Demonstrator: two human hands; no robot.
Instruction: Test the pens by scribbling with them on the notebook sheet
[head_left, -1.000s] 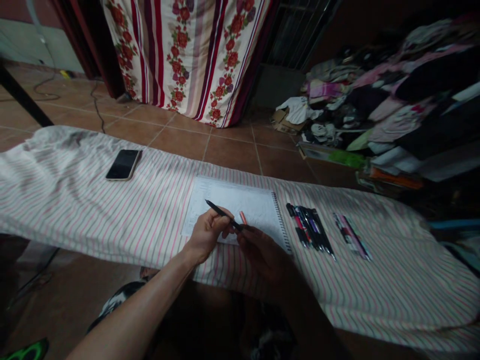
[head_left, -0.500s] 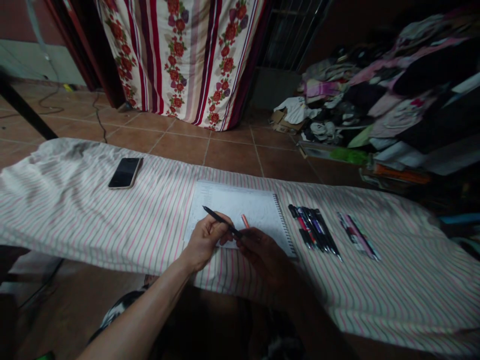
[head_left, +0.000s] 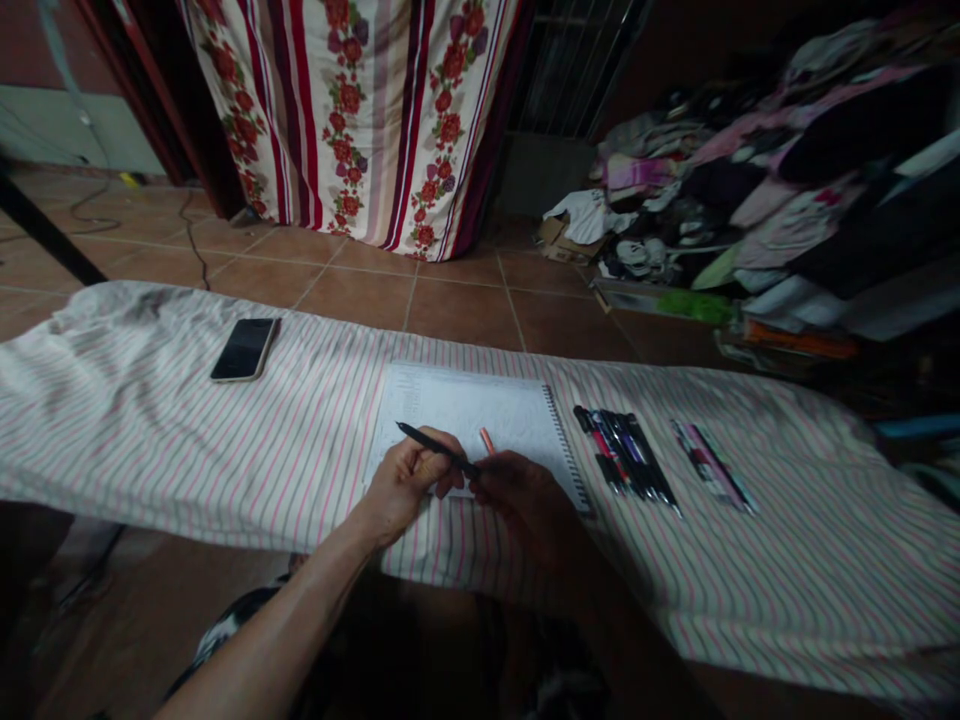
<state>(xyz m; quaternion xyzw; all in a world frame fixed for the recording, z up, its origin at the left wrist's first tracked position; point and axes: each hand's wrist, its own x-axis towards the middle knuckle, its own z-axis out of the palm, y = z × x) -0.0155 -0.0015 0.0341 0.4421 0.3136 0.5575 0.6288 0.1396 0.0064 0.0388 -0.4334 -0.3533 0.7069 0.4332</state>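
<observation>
A black pen (head_left: 435, 443) is held between my two hands, its thin end pointing up and left. My left hand (head_left: 412, 478) is closed around the middle of it, thumb and fingers pinching. With its fingertips, my right hand (head_left: 521, 492) grips the pen's other end, which is mostly hidden. Beneath both hands lies a spiral notebook (head_left: 487, 393) with faint writing on its page. An orange-pink pen (head_left: 487, 440) rests on the page, partly covered by my right hand.
Several pens (head_left: 630, 455) lie side by side right of the notebook. Farther right is a smaller group of pens (head_left: 712, 467). A phone (head_left: 244, 350) lies on the striped cloth (head_left: 315, 430) at left. Beyond are a floral curtain (head_left: 375, 120) and a clothes heap (head_left: 750, 180).
Both hands stay on the black pen, which now lies slightly flatter and a little lower at its thin end. The view has shifted slightly.
</observation>
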